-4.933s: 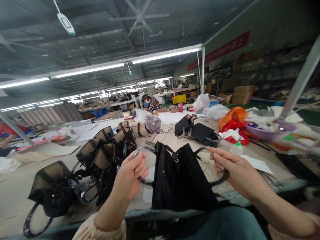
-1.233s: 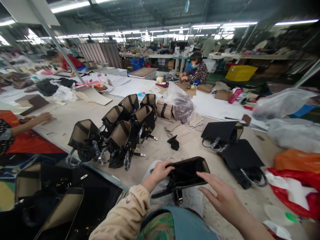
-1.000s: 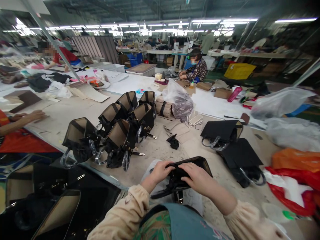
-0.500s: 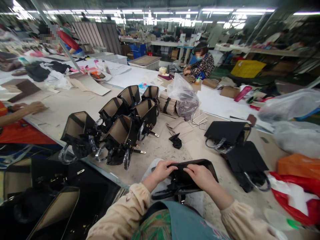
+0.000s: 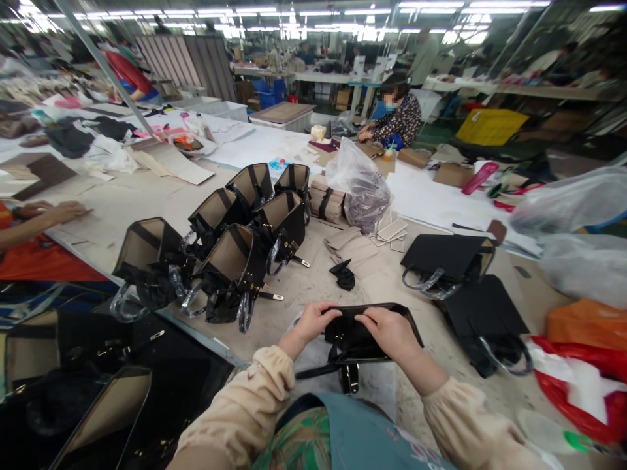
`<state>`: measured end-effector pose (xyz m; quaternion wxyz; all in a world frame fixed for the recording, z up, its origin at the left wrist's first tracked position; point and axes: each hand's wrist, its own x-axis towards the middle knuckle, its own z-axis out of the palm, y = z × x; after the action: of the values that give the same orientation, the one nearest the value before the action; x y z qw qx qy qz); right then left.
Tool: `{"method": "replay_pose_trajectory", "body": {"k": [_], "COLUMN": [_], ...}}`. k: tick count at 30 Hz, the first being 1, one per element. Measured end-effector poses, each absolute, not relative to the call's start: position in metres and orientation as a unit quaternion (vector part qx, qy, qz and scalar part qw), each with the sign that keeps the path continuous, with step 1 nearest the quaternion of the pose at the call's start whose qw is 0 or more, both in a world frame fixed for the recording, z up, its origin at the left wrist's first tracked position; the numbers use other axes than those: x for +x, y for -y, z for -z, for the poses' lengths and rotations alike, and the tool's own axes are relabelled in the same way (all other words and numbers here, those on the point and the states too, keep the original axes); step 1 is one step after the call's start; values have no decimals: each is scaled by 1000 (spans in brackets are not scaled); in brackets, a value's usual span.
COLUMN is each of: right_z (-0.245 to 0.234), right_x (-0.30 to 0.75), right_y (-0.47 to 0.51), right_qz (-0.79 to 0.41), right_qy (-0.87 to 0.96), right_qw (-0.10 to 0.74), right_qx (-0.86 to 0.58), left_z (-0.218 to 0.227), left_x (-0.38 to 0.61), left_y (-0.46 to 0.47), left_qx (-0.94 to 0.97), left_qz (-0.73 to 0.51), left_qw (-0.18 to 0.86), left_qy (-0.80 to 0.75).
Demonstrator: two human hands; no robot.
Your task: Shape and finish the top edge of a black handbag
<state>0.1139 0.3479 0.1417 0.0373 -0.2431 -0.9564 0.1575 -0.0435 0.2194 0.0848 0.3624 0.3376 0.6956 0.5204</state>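
Note:
A black handbag (image 5: pixel 372 343) stands in front of me at the table's near side, its mouth facing up toward me. My left hand (image 5: pixel 313 324) pinches the far rim near its left end, thumb inside. My right hand (image 5: pixel 388 331) grips the same rim farther right, thumb inside and fingers over the far side. Black lining shows in the bag's mouth. A strap and a metal clasp (image 5: pixel 351 378) hang at its near side. Part of the bag's body is hidden by my hands and the rim.
Several open black handbags (image 5: pixel 230 254) stand left of centre. Two more black bags (image 5: pixel 484 320) lie at right. A stack of beige boards (image 5: pixel 326 197) sits beside a clear plastic bag (image 5: pixel 360 189). More bags (image 5: pixel 105 418) fill the lower left. A co-worker's hands (image 5: pixel 59 212) are at left.
Both hands have shifted slightly up and left in view, still on the rim. The bag's mouth looks wider, and more of the clasp shows.

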Motion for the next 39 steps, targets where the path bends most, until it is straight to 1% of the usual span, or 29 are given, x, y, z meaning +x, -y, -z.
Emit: {"method": "replay_pose_trajectory", "body": {"k": [5, 12, 23, 31, 39], "right_z": [-143, -142, -142, -142, -142], "right_x": [103, 100, 96, 96, 99], "right_y": [-354, -357, -358, -358, -358], "right_qz": [-118, -76, -75, -64, -64], "right_qy": [961, 966, 964, 965, 962], "right_qw": [28, 21, 13, 13, 23], "right_qx": [-249, -245, -256, -254, -266], "left_z": [-80, -86, -86, -89, -92], "left_x": [-49, -50, -47, -43, -36], "left_y": [-225, -229, -230, -228, -226], "left_qx": [322, 312, 317, 353, 372], "left_qz": [-530, -525, -524, -497, -517], "left_qw": [371, 375, 359, 323, 317], "left_qy": [-691, -697, -704, -724, -702]}}
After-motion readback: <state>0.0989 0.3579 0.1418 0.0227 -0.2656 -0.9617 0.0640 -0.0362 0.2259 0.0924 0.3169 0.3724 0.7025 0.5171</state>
